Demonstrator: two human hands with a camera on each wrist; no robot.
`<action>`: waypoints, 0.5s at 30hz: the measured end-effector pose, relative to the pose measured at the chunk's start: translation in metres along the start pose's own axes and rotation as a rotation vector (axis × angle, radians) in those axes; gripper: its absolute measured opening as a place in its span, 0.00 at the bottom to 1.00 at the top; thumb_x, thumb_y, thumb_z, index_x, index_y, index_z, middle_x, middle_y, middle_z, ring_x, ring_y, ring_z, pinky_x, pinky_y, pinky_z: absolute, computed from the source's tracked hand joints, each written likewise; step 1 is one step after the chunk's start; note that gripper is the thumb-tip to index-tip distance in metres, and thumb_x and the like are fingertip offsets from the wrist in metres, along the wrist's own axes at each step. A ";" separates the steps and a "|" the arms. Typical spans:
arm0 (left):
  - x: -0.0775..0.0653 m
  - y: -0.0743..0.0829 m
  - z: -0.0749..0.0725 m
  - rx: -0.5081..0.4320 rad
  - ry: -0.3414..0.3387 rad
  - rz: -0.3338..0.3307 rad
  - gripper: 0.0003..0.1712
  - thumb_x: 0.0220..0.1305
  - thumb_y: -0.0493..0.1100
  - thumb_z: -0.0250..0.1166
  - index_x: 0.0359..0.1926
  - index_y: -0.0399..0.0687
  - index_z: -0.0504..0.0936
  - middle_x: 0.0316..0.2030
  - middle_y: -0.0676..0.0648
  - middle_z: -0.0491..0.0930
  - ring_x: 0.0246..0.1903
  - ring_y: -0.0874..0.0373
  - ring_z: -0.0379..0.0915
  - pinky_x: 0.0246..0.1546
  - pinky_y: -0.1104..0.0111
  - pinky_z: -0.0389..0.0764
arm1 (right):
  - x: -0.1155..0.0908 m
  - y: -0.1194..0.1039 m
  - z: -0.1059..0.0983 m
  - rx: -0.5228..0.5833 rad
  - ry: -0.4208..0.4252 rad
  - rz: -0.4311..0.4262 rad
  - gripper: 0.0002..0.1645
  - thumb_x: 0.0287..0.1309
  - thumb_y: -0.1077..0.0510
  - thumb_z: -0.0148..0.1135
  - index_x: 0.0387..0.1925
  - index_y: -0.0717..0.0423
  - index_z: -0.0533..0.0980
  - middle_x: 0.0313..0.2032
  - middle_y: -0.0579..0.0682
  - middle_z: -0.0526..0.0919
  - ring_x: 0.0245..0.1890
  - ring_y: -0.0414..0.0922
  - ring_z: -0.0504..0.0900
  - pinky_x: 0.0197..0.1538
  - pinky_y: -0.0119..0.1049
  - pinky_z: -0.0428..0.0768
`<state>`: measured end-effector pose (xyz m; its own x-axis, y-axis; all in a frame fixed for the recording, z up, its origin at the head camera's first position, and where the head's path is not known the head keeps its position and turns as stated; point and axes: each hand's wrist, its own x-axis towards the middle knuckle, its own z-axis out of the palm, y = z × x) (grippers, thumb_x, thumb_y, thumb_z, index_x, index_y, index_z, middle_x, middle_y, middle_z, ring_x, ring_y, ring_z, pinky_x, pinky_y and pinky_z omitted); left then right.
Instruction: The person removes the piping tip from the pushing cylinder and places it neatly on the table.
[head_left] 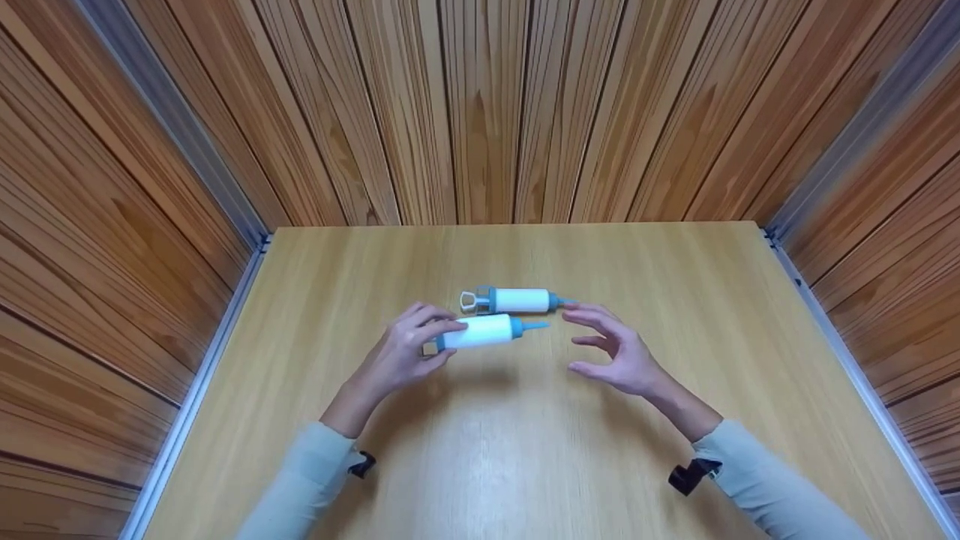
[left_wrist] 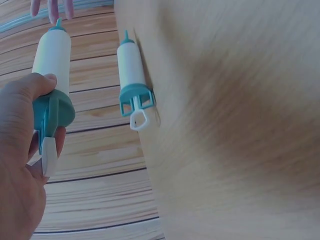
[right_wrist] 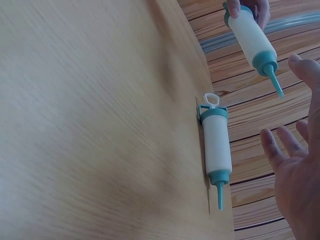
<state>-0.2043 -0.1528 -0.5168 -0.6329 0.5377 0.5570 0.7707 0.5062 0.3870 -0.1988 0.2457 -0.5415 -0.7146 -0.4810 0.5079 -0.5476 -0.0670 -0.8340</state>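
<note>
My left hand (head_left: 407, 343) grips a large plastic syringe (head_left: 487, 331) with a white barrel and blue-green ends, held above the table. Its thin nozzle points right. In the left wrist view the thumb presses near the collar, and the white plunger handle (left_wrist: 49, 157) sits by the lower fingers. Just behind it a second, matching syringe (head_left: 523, 301) lies on the table, its ring handle to the left and nozzle to the right. My right hand (head_left: 621, 356) holds nothing; its fingers are parted and loosely bent, facing the nozzle of the held syringe across a small gap.
Both syringes are over a light wooden table (head_left: 480, 480). Wood-plank walls (head_left: 484, 112) rise at the back and both sides, with metal rails (head_left: 202, 360) along the table's side edges. Each wrist wears a dark strap device (head_left: 691, 475).
</note>
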 end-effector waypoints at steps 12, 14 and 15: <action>0.005 0.019 0.004 -0.008 -0.006 0.054 0.25 0.63 0.37 0.84 0.61 0.48 0.92 0.58 0.41 0.90 0.57 0.46 0.86 0.55 0.55 0.95 | 0.009 -0.008 0.011 -0.017 -0.007 0.013 0.40 0.57 0.83 0.72 0.72 0.72 0.76 0.78 0.44 0.79 0.77 0.38 0.79 0.69 0.33 0.88; 0.005 0.022 0.006 -0.001 -0.015 0.062 0.25 0.64 0.37 0.84 0.62 0.49 0.92 0.59 0.42 0.90 0.57 0.47 0.86 0.54 0.57 0.95 | 0.007 -0.010 0.014 -0.024 0.000 0.027 0.39 0.58 0.83 0.72 0.71 0.72 0.77 0.77 0.45 0.80 0.76 0.39 0.81 0.68 0.34 0.88; 0.005 0.024 0.006 0.000 -0.020 0.064 0.25 0.65 0.37 0.83 0.62 0.49 0.92 0.59 0.43 0.90 0.57 0.47 0.86 0.53 0.58 0.95 | 0.006 -0.010 0.015 -0.027 0.001 0.025 0.38 0.59 0.83 0.72 0.71 0.73 0.77 0.77 0.47 0.80 0.75 0.40 0.82 0.68 0.34 0.89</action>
<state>-0.1891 -0.1339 -0.5095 -0.5834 0.5823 0.5662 0.8098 0.4698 0.3513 -0.1910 0.2305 -0.5333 -0.7285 -0.4814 0.4874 -0.5415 -0.0311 -0.8401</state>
